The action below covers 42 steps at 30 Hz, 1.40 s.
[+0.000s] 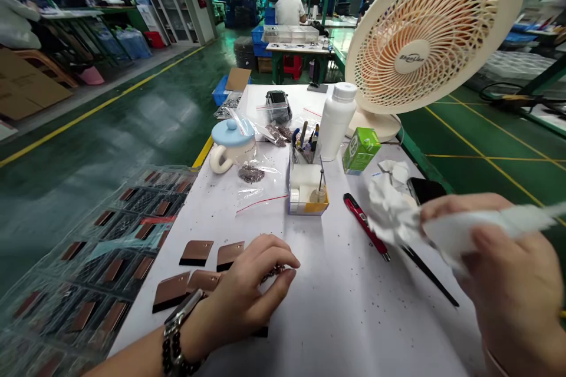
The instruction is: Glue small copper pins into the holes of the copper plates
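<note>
My left hand (252, 285) rests low over the white table, fingers curled and thumb close to them. Small brown bits (273, 273) show between thumb and fingers; their kind is too small to tell. Around the wrist lie several brown rectangular plates with dark edges, such as the plate (197, 252) and the plate (171, 291). On the right, my right hand (508, 271), smeared by motion, grips a white tissue (477, 227). Beside it lie crumpled tissues (389, 203), a red utility knife (366, 227) and thin black tweezers (431, 275).
A clear organizer box (308, 208) with tools stands mid-table, near a white bottle (336, 121), green carton (361, 150) and lidded mug (234, 150). A large fan (411, 59) rises at back right. Clear trays of plates (101, 271) sit left. People are in the background.
</note>
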Motion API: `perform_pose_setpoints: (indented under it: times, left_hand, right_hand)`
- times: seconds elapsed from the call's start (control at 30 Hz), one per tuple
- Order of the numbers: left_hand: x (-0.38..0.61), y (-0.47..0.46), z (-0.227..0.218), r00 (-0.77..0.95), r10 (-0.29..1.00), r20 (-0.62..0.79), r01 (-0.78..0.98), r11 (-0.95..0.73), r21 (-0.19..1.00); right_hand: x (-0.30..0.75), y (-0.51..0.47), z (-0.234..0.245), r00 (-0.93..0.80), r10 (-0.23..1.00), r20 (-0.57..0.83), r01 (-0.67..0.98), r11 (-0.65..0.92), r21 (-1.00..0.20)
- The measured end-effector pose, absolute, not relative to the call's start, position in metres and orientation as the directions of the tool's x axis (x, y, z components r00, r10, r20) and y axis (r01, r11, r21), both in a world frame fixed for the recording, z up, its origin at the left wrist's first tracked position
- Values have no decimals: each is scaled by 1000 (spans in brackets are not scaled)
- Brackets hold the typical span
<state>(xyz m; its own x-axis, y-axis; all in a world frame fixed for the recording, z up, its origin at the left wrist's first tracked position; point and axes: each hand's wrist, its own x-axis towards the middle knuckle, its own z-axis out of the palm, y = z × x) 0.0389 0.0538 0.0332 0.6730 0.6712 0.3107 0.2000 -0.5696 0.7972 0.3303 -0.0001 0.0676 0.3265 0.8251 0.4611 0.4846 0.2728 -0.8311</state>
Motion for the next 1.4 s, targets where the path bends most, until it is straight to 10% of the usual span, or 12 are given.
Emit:
perform_pose_setpoints:
  times: [0.13, 0.33, 0.8, 1.2, 1.4]
  left_hand:
    - [34, 44, 35, 732, 642, 228, 185, -509, 841]
    - [46, 34, 39, 831, 552, 66, 172, -369, 913]
    - [43, 40, 36, 782, 542, -307, -75, 572, 817]
    - [47, 32, 33, 790, 550, -270, -217, 662, 717]
    - [47, 32, 33, 790, 549, -272, -220, 669, 710]
  right_hand:
    - [289, -17, 63, -20, 990, 142, -235, 134, -963]
    - [271, -16, 38, -188, 982, -19, -434, -100, -895]
    - [287, -18, 39, 112, 993, 37, -192, 58, -980]
    - [287, -20, 30, 67, 935, 350, 246, 324, -914]
    - [265, -24, 44, -441, 860, 256, 152, 353, -923]
